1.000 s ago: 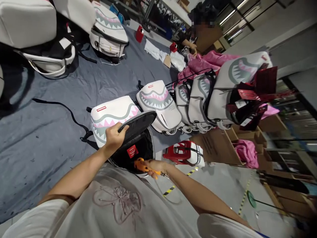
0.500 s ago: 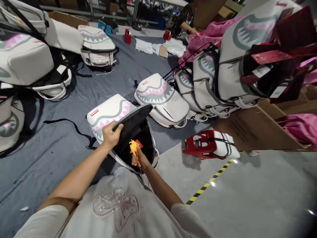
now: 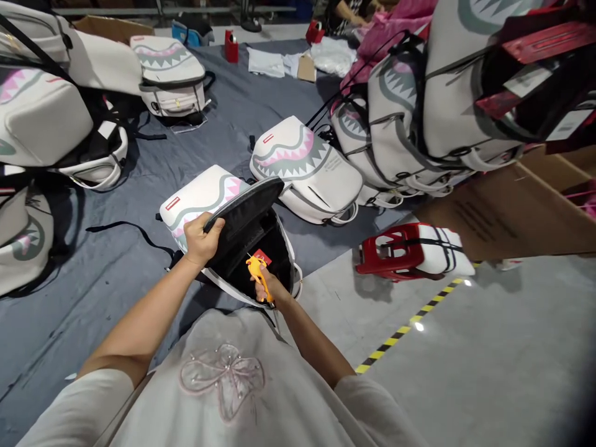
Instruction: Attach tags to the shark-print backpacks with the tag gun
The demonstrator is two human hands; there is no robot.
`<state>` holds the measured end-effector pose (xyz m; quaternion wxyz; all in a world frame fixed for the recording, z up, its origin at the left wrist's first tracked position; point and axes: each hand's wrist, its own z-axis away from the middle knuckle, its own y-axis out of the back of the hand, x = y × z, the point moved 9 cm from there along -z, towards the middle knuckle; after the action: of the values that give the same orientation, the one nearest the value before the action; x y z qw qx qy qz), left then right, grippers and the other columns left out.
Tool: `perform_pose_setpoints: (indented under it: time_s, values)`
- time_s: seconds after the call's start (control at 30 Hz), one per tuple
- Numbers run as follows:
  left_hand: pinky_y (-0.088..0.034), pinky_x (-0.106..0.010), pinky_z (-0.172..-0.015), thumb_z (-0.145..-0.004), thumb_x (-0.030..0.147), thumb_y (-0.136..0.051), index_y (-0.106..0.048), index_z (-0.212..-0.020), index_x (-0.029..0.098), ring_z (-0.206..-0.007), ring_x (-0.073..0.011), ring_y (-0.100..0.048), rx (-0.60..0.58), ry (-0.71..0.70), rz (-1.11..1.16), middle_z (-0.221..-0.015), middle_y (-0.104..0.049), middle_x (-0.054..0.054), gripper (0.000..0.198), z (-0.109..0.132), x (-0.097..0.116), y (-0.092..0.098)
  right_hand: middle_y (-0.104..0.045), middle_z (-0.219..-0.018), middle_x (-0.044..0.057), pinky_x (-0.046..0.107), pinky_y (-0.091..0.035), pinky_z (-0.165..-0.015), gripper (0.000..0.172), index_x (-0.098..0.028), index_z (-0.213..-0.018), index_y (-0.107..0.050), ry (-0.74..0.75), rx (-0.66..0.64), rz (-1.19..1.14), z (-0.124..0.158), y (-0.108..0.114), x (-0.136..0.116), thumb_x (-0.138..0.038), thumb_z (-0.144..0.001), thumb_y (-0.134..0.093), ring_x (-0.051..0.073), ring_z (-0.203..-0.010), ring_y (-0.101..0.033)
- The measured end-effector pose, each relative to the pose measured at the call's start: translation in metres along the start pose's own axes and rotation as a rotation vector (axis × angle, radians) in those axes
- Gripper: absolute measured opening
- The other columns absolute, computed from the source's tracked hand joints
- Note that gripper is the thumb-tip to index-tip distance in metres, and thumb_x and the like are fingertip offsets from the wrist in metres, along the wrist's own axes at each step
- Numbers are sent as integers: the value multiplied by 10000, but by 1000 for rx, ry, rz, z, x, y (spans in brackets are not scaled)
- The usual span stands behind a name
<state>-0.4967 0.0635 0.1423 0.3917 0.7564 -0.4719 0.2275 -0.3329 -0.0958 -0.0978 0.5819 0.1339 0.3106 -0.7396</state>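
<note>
A white backpack (image 3: 198, 189) with a grey and pink shark-mouth print lies unzipped in front of me. My left hand (image 3: 203, 239) is closed on the edge of its lifted flap, with the thumb over the rim. Inside the black opening, my right hand (image 3: 270, 287) grips an orange tagging gun (image 3: 257, 270), whose thin needle points up and away from me. Just beyond the needle, a red label (image 3: 262, 256) shows on the dark lining. Whether the needle touches the lining, I cannot tell. Part of the gun's handle is hidden by my fingers.
Another shark-print backpack (image 3: 307, 167) lies just beyond, beside a row of several more (image 3: 395, 93) on the right. More backpacks (image 3: 46, 118) are piled at left on the dark cloth (image 3: 125, 261). A red and white stool (image 3: 410, 249) and a cardboard box (image 3: 503, 217) stand at right. A person's arm (image 3: 347, 12) shows at the back.
My view has shifted a little. The tagging gun stays in my right hand inside the backpack and its needle now shows more clearly. My left hand still holds the flap up.
</note>
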Motion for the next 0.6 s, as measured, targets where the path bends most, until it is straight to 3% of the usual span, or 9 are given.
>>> perform_pose_setpoints:
  time_s: [0.13,0.23,0.33,0.4,0.5,0.6]
  values:
    - [-273,-267,-489,-889,613,-472,-414,-538,214,-439,-103,-309,-119,-106,7,-465,-316,46,535,-1,14,-12,-377,-422,-82,182,-286,-366,477,-180,-755,-520,-88,-73,403,25,0,-34,-596,-955,-399,59,-321,-313]
    - [-298,-263,-506,-893,589,-492,-468,-555,208,-454,-110,-364,-198,-222,30,-477,-378,32,509,2,26,-17,-436,-450,-68,171,-293,-427,420,-149,-733,-529,-138,101,983,48,31,-93,-469,-982,-418,33,-322,-372]
    - [-297,-258,-504,-904,559,-501,-489,-564,202,-452,-109,-377,-168,-266,30,-477,-399,30,493,4,27,-11,-465,-468,-58,185,-314,-447,302,-142,-771,-562,-175,279,1245,75,54,-149,-397,-932,-553,47,-330,-407]
    - [-290,-257,-497,-901,568,-502,-483,-561,201,-446,-105,-368,-139,-240,16,-473,-394,32,501,4,21,-5,-495,-466,-28,223,-347,-431,302,-160,-796,-574,-277,260,1410,92,57,-162,-442,-902,-598,103,-341,-448]
    - [-283,-254,-486,-900,592,-489,-471,-559,200,-442,-100,-365,-102,-162,5,-479,-400,33,520,4,9,2,-509,-475,-7,255,-367,-413,336,-176,-852,-559,-371,182,1477,113,55,-162,-498,-937,-518,135,-349,-467]
    - [-279,-250,-480,-906,573,-495,-467,-564,198,-439,-95,-359,-73,-128,25,-482,-394,40,508,3,3,8,-469,-484,-26,246,-349,-392,382,-194,-828,-501,-230,179,1248,120,58,-164,-555,-949,-468,118,-350,-438]
